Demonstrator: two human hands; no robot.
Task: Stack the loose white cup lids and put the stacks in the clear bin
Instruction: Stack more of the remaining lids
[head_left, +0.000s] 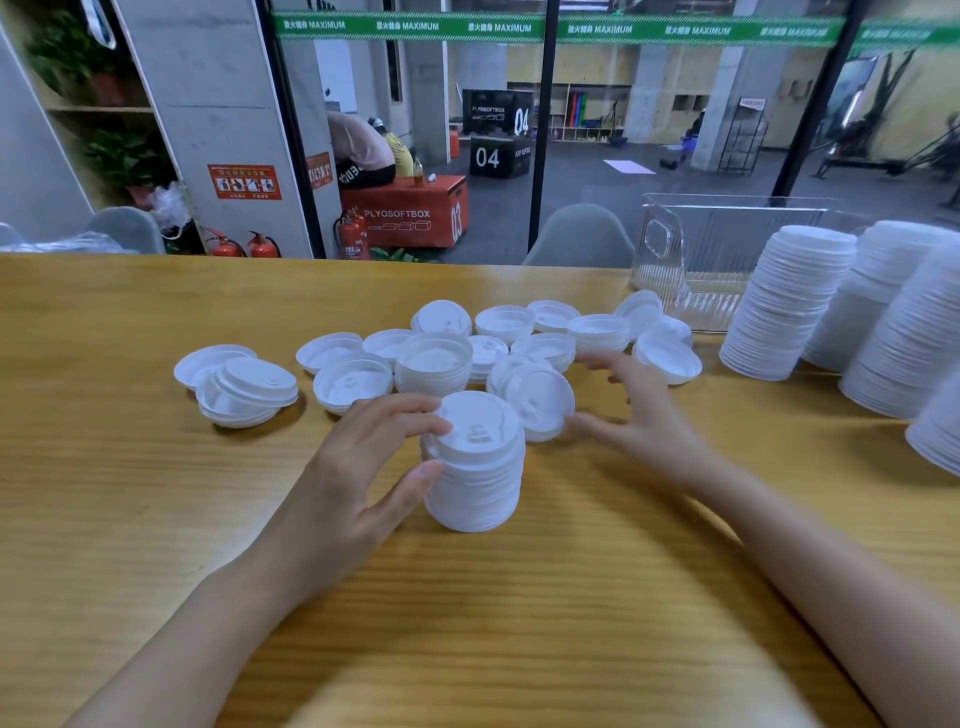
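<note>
Centrally, left hand (358, 467) gripping ribbed stack of round white plastic lids (475, 478) on grained wooden desk (156, 493); right hand (644, 415) hovering open.

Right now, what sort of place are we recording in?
Probably a counter or cafe table beside a gym floor. Through the glass wall stand PLYOSOFTBOX jump boxes under a green MAXIMUM banner; the wooden table holds loose white cup lids and tall stacks.
</note>
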